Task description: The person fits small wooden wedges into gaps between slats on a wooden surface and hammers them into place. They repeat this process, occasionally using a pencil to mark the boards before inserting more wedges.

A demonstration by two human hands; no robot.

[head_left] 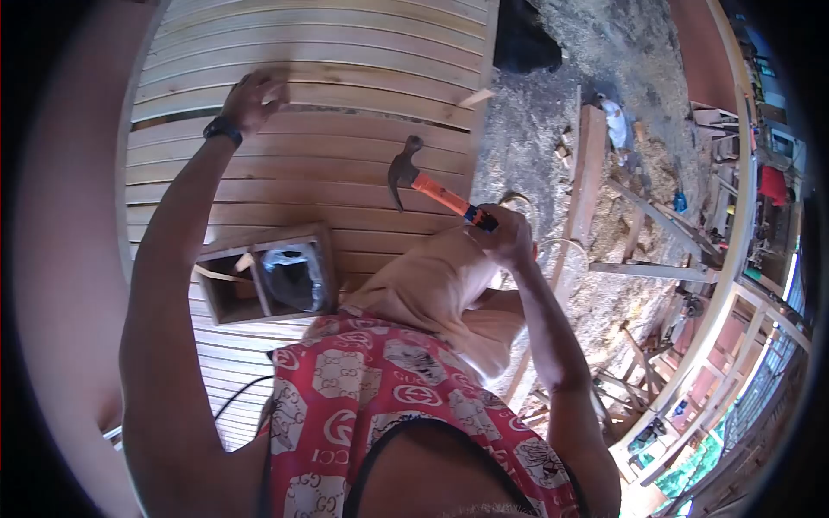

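My right hand [504, 236] is wrapped around the lower handle of a claw hammer [442, 193], which has an orange and black grip and a dark metal head. The hammer is held over the right part of a slatted wooden surface [302, 168]. My left hand [256, 99], with a dark band on its wrist, is over the upper left slats, beside a dark gap between them. Its fingers are blurred, and I cannot make out whether they hold anything.
A wooden box [321, 250] with two compartments sits on the slats near my body, a plastic bag [294, 274] in one of them. A small wood piece [475, 97] lies at the slats' right edge. Beyond are a timber beam [589, 173], shavings and scrap wood on the ground.
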